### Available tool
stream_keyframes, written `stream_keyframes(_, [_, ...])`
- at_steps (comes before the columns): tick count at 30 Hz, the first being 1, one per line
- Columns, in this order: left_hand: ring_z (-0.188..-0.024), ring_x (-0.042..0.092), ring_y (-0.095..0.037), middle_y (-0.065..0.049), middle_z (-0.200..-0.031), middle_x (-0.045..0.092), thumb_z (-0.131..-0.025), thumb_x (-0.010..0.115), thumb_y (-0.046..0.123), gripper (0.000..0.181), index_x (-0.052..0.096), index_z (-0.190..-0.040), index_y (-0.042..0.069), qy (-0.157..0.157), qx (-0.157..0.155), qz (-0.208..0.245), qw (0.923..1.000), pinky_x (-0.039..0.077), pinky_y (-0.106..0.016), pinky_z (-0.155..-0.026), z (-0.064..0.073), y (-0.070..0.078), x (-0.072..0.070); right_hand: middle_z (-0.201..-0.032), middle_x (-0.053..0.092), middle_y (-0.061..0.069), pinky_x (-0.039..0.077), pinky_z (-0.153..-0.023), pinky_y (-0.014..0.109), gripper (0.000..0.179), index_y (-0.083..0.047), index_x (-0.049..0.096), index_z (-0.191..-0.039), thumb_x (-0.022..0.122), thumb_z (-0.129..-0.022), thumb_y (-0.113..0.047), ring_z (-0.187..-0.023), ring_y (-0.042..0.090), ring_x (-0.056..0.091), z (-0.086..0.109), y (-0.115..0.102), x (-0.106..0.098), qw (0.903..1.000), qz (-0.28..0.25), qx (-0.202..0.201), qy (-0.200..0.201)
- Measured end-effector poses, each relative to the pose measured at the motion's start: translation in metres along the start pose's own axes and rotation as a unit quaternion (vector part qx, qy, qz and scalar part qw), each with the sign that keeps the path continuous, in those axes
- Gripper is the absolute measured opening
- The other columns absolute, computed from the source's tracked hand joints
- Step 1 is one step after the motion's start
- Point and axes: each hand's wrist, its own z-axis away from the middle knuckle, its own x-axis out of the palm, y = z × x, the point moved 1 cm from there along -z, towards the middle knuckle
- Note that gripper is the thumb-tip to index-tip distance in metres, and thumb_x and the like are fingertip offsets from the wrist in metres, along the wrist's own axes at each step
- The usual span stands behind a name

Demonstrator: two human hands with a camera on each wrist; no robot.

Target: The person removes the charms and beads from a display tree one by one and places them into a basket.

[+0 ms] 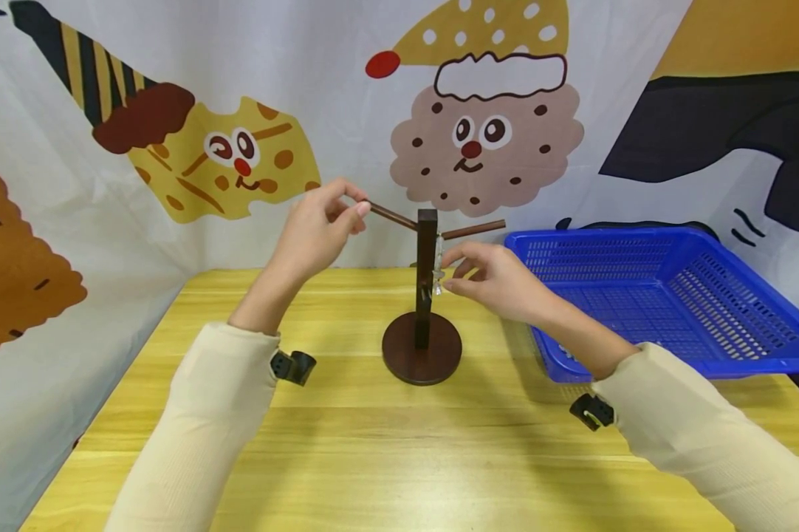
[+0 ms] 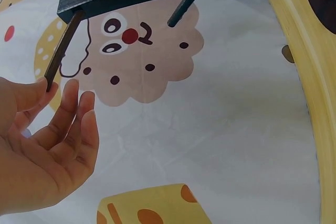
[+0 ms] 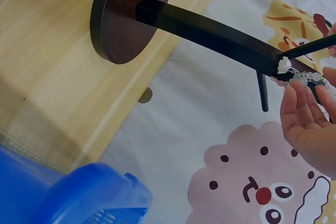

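Observation:
A dark brown wooden stand with a round base stands on the table, pegs reaching out from its post. My left hand pinches the tip of the left peg between thumb and fingers. The left wrist view shows the same grip, with the other fingers of the left hand loosely bent. A clear beaded bracelet hangs beside the post, below the right peg. Right at its beads are the fingertips of my right hand, thumb and forefinger apart. In the right wrist view, a white flower-like piece shows on the bracelet.
A blue plastic basket stands on the table at the right, beneath my right forearm. The light wooden table ends at a white curtain printed with cartoon food. Each sleeve has a small black device at the cuff.

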Motion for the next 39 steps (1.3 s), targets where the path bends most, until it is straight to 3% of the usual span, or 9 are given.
stream_keyframes(18, [-0.065,0.051,-0.024,-0.010,-0.082,0.065,-0.095,0.051,0.025,0.021,0.060,-0.107,0.010,-0.001,0.003,-0.002,1.0000,0.035,-0.032,-0.057,-0.0009,-0.0011,-0.0006,-0.095,0.062,0.011,0.046,-0.060,0.032,0.013,-0.002,0.059,-0.097,0.064,-0.085,-0.007,-0.080,0.022,0.060,-0.0058,0.0043,0.0082,1.0000,-0.004,-0.003,0.006])
stream_keyframes(29, [-0.062,0.048,-0.024,-0.010,-0.082,0.065,-0.095,0.050,0.025,0.020,0.059,-0.106,0.010,-0.003,0.002,-0.006,1.0000,0.035,-0.033,-0.056,-0.0005,-0.0008,-0.0008,-0.085,0.062,0.008,0.046,-0.063,0.033,0.007,-0.003,0.059,-0.088,0.063,-0.085,-0.007,-0.077,0.019,0.058,-0.0069,0.0027,0.0095,0.9996,0.005,-0.025,0.012])
stream_keyframes(39, [-0.062,0.048,-0.024,-0.010,-0.082,0.065,-0.095,0.050,0.025,0.020,0.058,-0.106,0.010,-0.005,0.001,-0.004,1.0000,0.035,-0.033,-0.056,-0.0003,0.0001,-0.0005,-0.084,0.061,0.006,0.048,-0.069,0.037,0.007,-0.003,0.062,-0.093,0.062,-0.087,-0.006,-0.078,0.018,0.056,-0.0042,0.0035,0.0053,0.9995,0.000,-0.030,0.012])
